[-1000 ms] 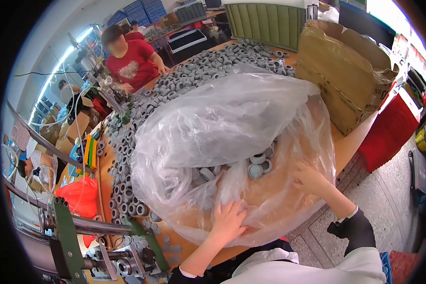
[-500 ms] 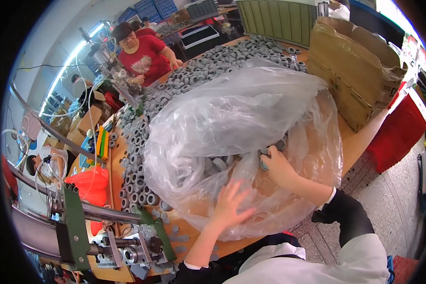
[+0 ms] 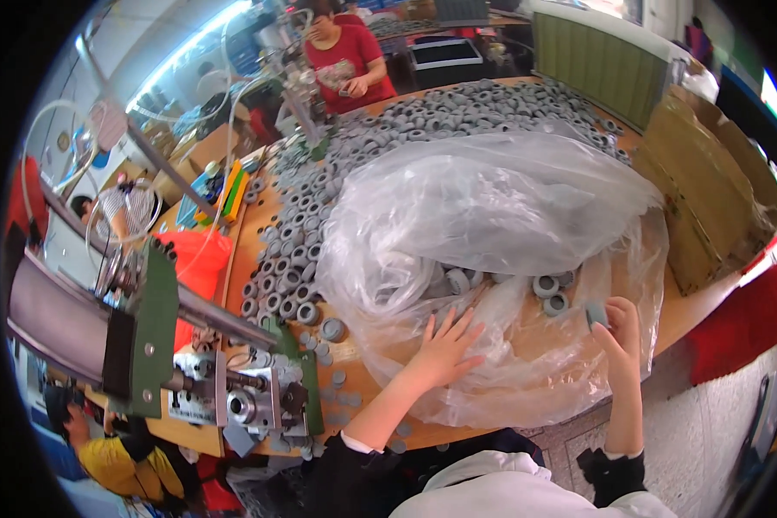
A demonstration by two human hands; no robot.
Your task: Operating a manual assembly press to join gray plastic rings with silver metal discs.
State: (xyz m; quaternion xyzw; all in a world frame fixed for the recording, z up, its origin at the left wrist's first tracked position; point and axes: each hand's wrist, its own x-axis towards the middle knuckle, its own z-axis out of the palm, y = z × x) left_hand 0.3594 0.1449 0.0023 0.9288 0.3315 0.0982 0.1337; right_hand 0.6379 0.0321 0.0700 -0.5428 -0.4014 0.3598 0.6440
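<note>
A large clear plastic bag (image 3: pixel 492 198) lies spread over the table, and grey round ring-shaped parts (image 3: pixel 555 303) show at its mouth. My left hand (image 3: pixel 445 352) rests on the near side of the bag, palm down with its fingers spread. To the right of the mouth, my right hand (image 3: pixel 622 335) is raised with a grey-green ring part (image 3: pixel 596 315) pinched between thumb and fingers. Folds of film partly cover the other parts inside the bag.
Many loose grey rings (image 3: pixel 457 112) cover the table behind and left of the bag. A metal press-like machine (image 3: pixel 250 397) stands at the near left. An open cardboard box (image 3: pixel 699 190) is at the right. Across the table, a person in red (image 3: pixel 345 65) handles a small part.
My right hand has drawn back from the bag's mouth to the right, bringing a ring part out. My left hand stays spread on the film. The whole view has shifted.
</note>
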